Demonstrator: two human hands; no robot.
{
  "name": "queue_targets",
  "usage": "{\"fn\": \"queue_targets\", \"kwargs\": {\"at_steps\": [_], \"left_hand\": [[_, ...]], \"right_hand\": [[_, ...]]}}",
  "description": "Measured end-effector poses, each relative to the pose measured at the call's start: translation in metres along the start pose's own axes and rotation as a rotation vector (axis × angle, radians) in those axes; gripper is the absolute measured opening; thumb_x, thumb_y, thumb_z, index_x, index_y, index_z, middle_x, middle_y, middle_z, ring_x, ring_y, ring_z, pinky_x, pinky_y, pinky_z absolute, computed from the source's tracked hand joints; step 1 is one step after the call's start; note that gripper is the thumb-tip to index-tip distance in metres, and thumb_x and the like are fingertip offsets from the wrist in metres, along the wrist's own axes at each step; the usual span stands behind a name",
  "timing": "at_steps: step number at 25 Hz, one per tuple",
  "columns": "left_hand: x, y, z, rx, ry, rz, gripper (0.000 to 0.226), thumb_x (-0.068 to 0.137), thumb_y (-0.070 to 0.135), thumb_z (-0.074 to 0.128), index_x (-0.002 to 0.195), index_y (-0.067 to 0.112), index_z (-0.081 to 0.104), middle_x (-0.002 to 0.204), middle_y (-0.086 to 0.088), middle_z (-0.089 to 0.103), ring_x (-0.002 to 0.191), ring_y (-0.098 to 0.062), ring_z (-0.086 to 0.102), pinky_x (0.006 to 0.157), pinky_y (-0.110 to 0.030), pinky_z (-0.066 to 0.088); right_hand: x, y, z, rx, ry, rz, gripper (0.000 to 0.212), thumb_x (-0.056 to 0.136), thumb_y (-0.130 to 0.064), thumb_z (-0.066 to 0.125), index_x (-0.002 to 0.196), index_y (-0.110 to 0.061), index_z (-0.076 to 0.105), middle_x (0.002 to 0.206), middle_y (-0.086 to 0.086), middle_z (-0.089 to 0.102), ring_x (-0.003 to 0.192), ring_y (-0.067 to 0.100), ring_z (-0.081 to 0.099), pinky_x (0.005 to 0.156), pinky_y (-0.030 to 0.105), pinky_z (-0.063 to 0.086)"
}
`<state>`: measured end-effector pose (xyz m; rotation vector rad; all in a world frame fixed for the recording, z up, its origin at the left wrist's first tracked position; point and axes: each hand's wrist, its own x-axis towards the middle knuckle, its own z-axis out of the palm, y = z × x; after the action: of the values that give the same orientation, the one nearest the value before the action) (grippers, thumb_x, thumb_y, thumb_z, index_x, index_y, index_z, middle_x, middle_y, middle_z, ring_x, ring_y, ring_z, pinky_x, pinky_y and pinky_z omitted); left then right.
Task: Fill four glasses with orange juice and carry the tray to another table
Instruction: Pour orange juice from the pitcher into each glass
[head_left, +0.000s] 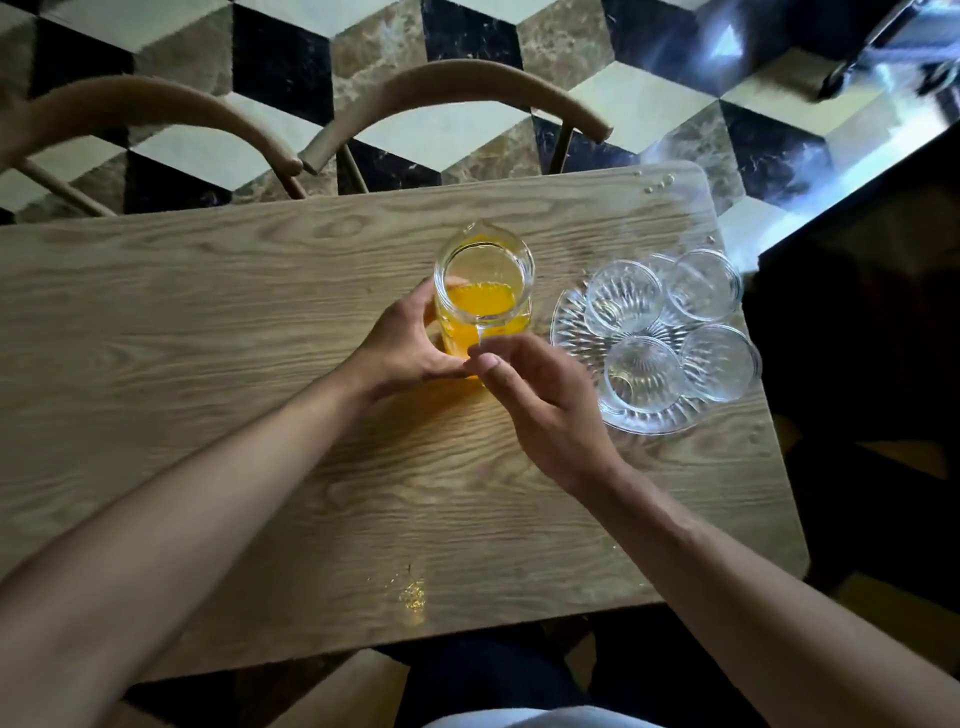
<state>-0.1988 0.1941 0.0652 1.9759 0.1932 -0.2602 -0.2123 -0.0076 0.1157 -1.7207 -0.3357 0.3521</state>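
Forearms reach in from the bottom corners of the frame toward centre. Right hand (540, 400), just right of centre: fingers loosely curled, thumb and forefinger tip at the clear handle on the near side of the jug (483, 296); whether they close round the handle cannot be told, glass on glass being hard to read. Left hand (410, 338), just left of centre: fingers curled round the jug's left wall, thumb low by its base, fingertips partly hidden behind the glass.

Jug stands upright on the wooden table (208, 322), centre frame; clear glass, spout pointing to the top of the frame, orange juice filling the lower part.

Small yellow glint or spill on the table at lower centre; which one, unclear.

Tray (571, 332), clear ribbed glass, sits right of centre near the table's right edge, just beside the jug and apart from both hands. Four glasses (644, 374) stand on it, clear and holding no juice.

Chair backs (457, 83) curve past the table's far edge, top of frame, over patterned floor.
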Motion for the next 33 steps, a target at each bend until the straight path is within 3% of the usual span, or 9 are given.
{"fn": "queue_targets", "kwargs": {"at_steps": [2, 5, 9, 13, 18, 23, 33], "left_hand": [[0.0, -0.002, -0.002, 0.028, 0.018, 0.008, 0.106, 0.047, 0.062, 0.091, 0.139, 0.023, 0.057, 0.124, 0.006, 0.071, 0.115, -0.005, 0.069, 0.104, -0.029, 0.055], [-0.003, -0.004, -0.001, 0.085, 0.066, 0.014, 0.104, 0.047, 0.064, 0.09, 0.138, 0.023, 0.058, 0.122, 0.004, 0.073, 0.115, -0.014, 0.071, 0.104, -0.042, 0.057], [-0.013, 0.001, 0.003, 0.081, 0.155, 0.004, 0.099, 0.048, 0.066, 0.089, 0.134, 0.025, 0.062, 0.114, 0.011, 0.073, 0.11, -0.01, 0.071, 0.099, -0.036, 0.058], [-0.032, 0.009, 0.016, 0.044, 0.266, -0.068, 0.1, 0.043, 0.068, 0.087, 0.129, 0.022, 0.064, 0.11, 0.013, 0.072, 0.104, -0.007, 0.071, 0.092, -0.024, 0.057], [-0.064, 0.021, 0.038, 0.025, 0.415, -0.125, 0.092, 0.044, 0.066, 0.088, 0.121, 0.022, 0.064, 0.106, 0.006, 0.075, 0.098, -0.012, 0.073, 0.086, -0.028, 0.059], [-0.105, 0.051, 0.078, 0.004, 0.579, -0.177, 0.071, 0.048, 0.052, 0.092, 0.106, 0.025, 0.061, 0.094, 0.009, 0.074, 0.084, -0.011, 0.071, 0.076, -0.031, 0.059], [-0.167, 0.112, 0.206, -0.094, 0.714, -0.244, 0.076, 0.053, 0.051, 0.095, 0.117, 0.03, 0.06, 0.106, 0.008, 0.076, 0.095, -0.011, 0.074, 0.086, -0.038, 0.061]], "right_hand": [[-0.001, -0.001, 0.004, 0.051, 0.023, 0.026, 0.028, 0.097, -0.027, 0.064, 0.099, -0.001, 0.076, 0.096, 0.009, 0.077, 0.091, 0.024, 0.071, 0.08, 0.041, 0.053], [-0.004, -0.005, 0.009, 0.137, 0.03, 0.068, 0.034, 0.096, -0.031, 0.061, 0.095, 0.001, 0.073, 0.091, 0.016, 0.073, 0.084, 0.026, 0.064, 0.079, 0.04, 0.049], [-0.006, -0.018, 0.014, 0.206, 0.069, 0.122, 0.038, 0.101, -0.023, 0.05, 0.086, 0.007, 0.067, 0.086, 0.017, 0.069, 0.083, 0.012, 0.059, 0.08, 0.024, 0.044], [-0.006, -0.024, 0.02, 0.267, 0.109, 0.161, 0.037, 0.099, -0.019, 0.043, 0.08, 0.009, 0.059, 0.078, 0.012, 0.06, 0.077, 0.011, 0.055, 0.075, 0.017, 0.043], [-0.019, -0.037, 0.013, 0.326, 0.141, 0.146, 0.033, 0.098, -0.016, 0.04, 0.078, 0.004, 0.057, 0.073, 0.016, 0.051, 0.066, 0.01, 0.049, 0.066, 0.012, 0.042], [-0.045, -0.047, -0.012, 0.358, 0.109, 0.129, 0.027, 0.097, -0.02, 0.042, 0.072, -0.012, 0.049, 0.067, 0.007, 0.045, 0.062, 0.008, 0.043, 0.062, 0.019, 0.039], [-0.133, -0.059, -0.113, 0.508, 0.045, 0.109, 0.027, 0.091, -0.018, 0.05, 0.064, -0.019, 0.044, 0.061, -0.004, 0.036, 0.059, 0.009, 0.036, 0.056, 0.014, 0.039]]}}
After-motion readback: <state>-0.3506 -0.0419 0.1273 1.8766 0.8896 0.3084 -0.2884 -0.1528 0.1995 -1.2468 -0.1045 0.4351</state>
